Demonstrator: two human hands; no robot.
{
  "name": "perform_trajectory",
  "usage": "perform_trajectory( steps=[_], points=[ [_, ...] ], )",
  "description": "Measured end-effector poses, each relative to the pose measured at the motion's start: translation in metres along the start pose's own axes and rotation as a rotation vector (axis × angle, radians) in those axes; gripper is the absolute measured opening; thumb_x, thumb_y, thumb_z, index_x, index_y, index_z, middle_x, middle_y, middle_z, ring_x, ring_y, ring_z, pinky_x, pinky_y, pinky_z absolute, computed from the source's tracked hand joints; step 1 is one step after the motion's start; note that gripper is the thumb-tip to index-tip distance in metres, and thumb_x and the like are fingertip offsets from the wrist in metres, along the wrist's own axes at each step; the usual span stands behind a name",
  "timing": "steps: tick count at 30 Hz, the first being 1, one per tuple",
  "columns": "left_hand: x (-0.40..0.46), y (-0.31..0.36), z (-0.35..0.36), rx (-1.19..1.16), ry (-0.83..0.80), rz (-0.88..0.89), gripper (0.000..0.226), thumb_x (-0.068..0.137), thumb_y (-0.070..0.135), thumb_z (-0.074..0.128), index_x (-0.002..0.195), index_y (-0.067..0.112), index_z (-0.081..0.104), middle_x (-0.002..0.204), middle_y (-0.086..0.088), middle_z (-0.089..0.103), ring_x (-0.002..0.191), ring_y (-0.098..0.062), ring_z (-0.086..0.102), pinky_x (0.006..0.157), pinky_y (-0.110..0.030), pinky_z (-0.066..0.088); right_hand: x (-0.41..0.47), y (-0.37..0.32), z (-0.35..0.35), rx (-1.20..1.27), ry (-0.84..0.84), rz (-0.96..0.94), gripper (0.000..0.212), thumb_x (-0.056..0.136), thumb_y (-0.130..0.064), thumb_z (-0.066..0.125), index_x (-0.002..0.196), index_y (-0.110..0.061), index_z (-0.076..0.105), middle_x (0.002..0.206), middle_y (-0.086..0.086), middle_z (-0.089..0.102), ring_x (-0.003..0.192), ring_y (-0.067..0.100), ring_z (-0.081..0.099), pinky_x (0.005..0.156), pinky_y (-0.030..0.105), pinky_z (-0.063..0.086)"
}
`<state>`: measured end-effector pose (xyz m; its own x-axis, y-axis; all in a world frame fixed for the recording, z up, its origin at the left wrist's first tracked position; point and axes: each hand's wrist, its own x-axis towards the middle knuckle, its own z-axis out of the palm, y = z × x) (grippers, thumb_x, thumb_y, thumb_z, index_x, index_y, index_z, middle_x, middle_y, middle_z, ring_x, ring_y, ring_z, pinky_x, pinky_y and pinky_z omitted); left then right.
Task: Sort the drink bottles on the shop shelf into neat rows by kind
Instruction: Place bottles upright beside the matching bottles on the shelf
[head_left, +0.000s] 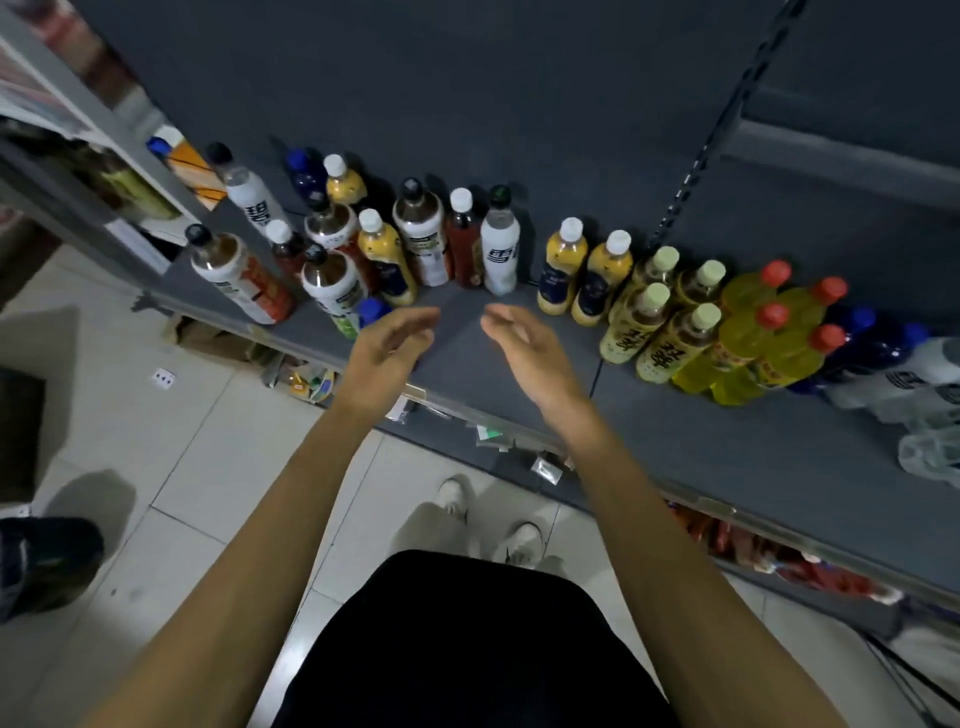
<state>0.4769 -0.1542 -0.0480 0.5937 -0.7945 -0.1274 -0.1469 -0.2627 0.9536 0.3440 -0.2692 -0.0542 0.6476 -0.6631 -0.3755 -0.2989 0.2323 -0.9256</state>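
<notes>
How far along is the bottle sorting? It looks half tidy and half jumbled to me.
About halfway, it seems. Done: on the right, pale-capped tea bottles and red-capped yellow bottles stand grouped by kind, with two orange-drink bottles paired beside them. In hand: nothing; the left hand and right hand hover open over the shelf. Left: the mixed cluster at the left, with several kinds jumbled together.

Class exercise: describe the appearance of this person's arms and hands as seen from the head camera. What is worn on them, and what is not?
Both forearms are bare from the frame's lower edge to the wrists; no sleeves show. The left hand and right hand wear no gloves, and no watch, bracelet or ring is visible. Below the arms a black garment shows, with light trousers and pale shoes.
</notes>
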Motion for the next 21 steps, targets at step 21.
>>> perform_trajectory(
  steps=[21],
  points=[
    [0.059,-0.051,-0.134,-0.135,-0.036,0.051,0.030,0.098,0.001,0.040,0.110,0.018,0.062,0.107,-0.005,0.065,0.097,-0.019,0.061,0.084,-0.030,0.051,0.069,-0.044,0.095,-0.089,0.143,0.007,0.019,0.098,-0.026,0.054,0.115,-0.022,0.061,0.108,-0.012,0.063,0.096,0.008,0.062,0.093,0.027,0.049]
  ],
)
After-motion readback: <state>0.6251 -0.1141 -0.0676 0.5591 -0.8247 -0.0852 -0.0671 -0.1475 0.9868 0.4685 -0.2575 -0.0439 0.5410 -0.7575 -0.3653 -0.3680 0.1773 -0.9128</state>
